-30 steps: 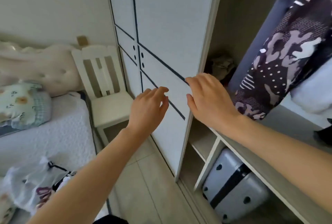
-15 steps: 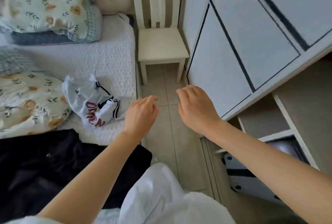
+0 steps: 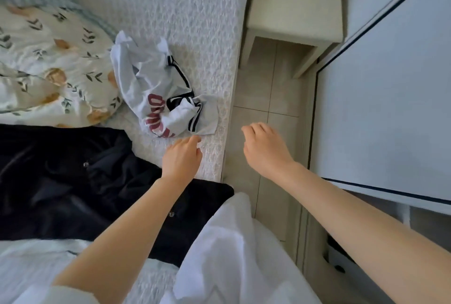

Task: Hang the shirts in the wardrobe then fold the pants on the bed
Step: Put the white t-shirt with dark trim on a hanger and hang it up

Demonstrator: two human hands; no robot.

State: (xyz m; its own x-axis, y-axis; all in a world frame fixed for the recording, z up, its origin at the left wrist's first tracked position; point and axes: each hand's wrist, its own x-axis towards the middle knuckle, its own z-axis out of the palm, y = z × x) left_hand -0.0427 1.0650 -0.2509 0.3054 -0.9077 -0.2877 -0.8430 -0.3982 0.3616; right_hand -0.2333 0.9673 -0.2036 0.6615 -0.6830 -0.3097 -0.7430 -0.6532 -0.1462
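A crumpled white shirt (image 3: 158, 89) with red lettering and black-striped trim lies near the right edge of the bed (image 3: 195, 10). A black garment (image 3: 73, 176) is spread over the bed at the lower left. My left hand (image 3: 181, 159) hovers over the mattress just below the shirt's hem, fingers relaxed and holding nothing. My right hand (image 3: 266, 150) hangs over the floor gap between bed and wardrobe (image 3: 390, 108), fingers loosely curled and empty. The wardrobe's white door fills the right side.
A floral quilt (image 3: 48, 59) lies on the bed at the left. A cream chair (image 3: 292, 10) stands at the top between bed and wardrobe. A narrow tiled floor strip (image 3: 263, 98) runs between them. White clothing on my body (image 3: 231, 255) fills the bottom.
My view has swung from the wardrobe down to the bed. Both hands have moved away from the wardrobe door toward the crumpled white shirt, the left one now just below it.
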